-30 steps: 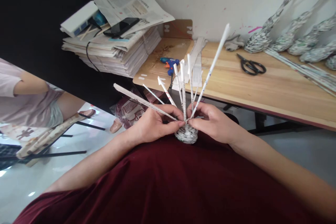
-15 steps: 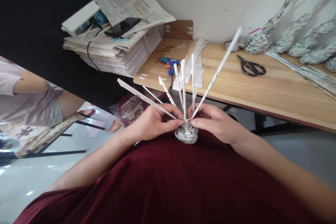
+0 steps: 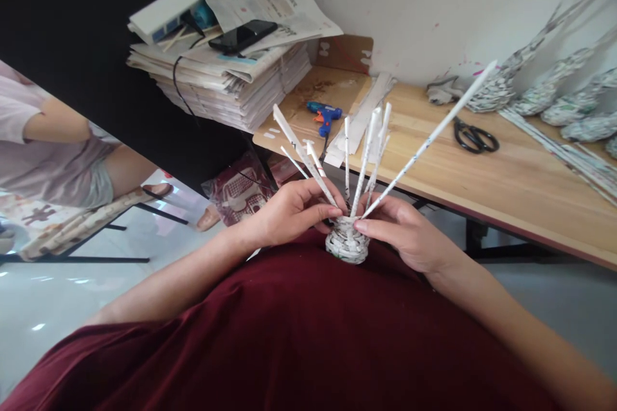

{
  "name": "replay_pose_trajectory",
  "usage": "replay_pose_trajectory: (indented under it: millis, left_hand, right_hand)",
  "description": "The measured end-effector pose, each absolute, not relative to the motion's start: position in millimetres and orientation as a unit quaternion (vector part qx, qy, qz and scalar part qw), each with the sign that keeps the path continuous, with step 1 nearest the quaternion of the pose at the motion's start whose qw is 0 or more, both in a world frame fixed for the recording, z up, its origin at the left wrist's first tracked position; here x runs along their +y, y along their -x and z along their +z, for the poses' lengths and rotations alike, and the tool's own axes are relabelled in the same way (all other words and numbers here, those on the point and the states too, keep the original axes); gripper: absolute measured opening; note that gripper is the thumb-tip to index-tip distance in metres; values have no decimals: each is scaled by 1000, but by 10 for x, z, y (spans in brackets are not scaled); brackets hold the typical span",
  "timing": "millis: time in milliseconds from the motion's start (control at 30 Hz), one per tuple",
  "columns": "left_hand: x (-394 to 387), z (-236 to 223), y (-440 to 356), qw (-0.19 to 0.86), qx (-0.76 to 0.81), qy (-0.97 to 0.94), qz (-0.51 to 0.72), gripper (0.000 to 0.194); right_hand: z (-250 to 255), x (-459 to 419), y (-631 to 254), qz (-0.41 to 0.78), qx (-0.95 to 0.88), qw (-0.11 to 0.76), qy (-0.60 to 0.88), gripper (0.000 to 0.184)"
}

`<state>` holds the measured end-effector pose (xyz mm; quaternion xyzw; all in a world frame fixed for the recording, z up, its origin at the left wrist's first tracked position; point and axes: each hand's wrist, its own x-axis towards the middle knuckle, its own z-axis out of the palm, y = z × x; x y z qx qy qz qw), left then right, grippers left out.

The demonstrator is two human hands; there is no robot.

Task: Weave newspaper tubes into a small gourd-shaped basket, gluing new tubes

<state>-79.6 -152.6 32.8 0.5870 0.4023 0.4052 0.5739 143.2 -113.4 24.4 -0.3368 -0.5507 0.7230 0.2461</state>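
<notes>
A small round basket (image 3: 348,247) woven from rolled newspaper rests against the dark red cloth over my lap. Several paper tubes (image 3: 365,160) stick up from its rim, and one long tube (image 3: 429,140) slants far out to the right. My left hand (image 3: 299,213) is closed on the basket's left rim, thumb at the foot of a left-leaning tube (image 3: 301,151). On the other side, my right hand (image 3: 407,230) pinches the rim where the long tube comes out. The fingers behind the basket are partly hidden.
On the wooden table (image 3: 540,199) are black-handled scissors (image 3: 476,136), a blue glue gun (image 3: 326,117), paper strips (image 3: 364,112) and several woven pieces (image 3: 496,87). A newspaper stack (image 3: 231,87) carries a phone (image 3: 243,35). Another person (image 3: 62,141) sits at the left.
The view has shifted slightly. The left-leaning tube now stands steeper, and the long tube slants lower to the right. My thumbs are a little further apart on the rim.
</notes>
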Motion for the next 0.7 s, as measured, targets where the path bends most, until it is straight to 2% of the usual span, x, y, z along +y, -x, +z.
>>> replay_pose_trajectory:
  millis: [133, 300, 500, 600, 700]
  left_hand:
    - [-1547, 316, 774, 558, 411, -588, 417, 14]
    - [-1580, 337, 744, 483, 425, -626, 441, 17]
    - [-1564, 345, 756, 249, 404, -721, 506, 6]
    - [-1524, 316, 759, 145, 374, -765, 504, 10]
    - [-1492, 281, 749, 94, 362, -786, 491, 16]
  right_hand:
    - [241, -1143, -1430, 732, -545, 239, 332, 20]
    - [224, -1141, -1473, 713, -583, 244, 304, 18]
    - [200, -1155, -1509, 646, -637, 315, 279, 47]
    - [157, -1179, -1459, 604, -671, 320, 288, 55]
    - [92, -1184, -1410, 577, -671, 338, 320, 63]
